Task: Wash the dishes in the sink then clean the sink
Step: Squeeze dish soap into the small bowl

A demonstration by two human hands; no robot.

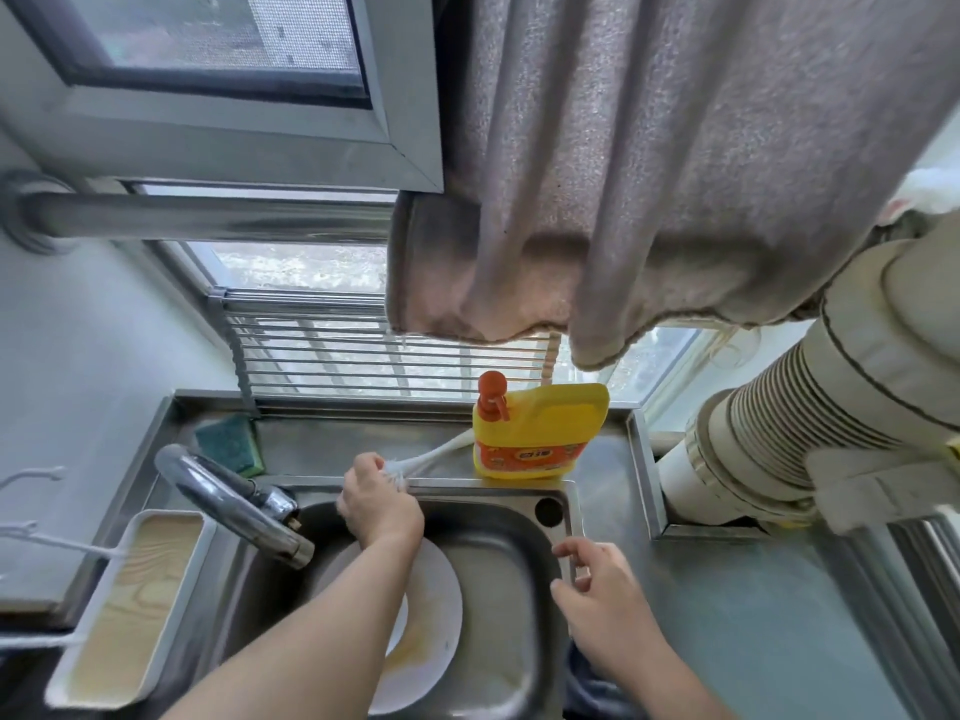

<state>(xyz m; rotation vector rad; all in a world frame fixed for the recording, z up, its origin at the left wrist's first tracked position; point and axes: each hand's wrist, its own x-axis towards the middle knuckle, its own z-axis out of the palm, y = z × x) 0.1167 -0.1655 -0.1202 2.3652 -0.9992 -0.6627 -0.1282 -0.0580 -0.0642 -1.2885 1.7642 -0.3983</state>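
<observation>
- The left hand [376, 504] reaches over the sink [519, 517] toward its far rim at 12 o'clock, its grip curled round the bristle end of a white dish brush [426, 459]. The brush's handle lies on the steel surface [727, 589] and runs off toward 2 o'clock, touching the yellow detergent bottle [540, 433].
- Judging by that hold, the hand is fetching the brush to scrub with; it lies near the soap, handy for washing.
- The right hand [597, 589] rests at 3 o'clock on the sink's rim, fingers loosely curled over the edge, probably to steady the body during the reach. Whether it pinches anything small, I cannot tell.
- A white plate [431, 615] lies in the basin at 6 o'clock, partly under the left forearm, with brownish residue on it: not yet washed.
- The tap [234, 501] points into the basin from 9 o'clock; no water is visibly running.
- A green sponge [228, 444] lies at 11 o'clock behind the tap.
</observation>
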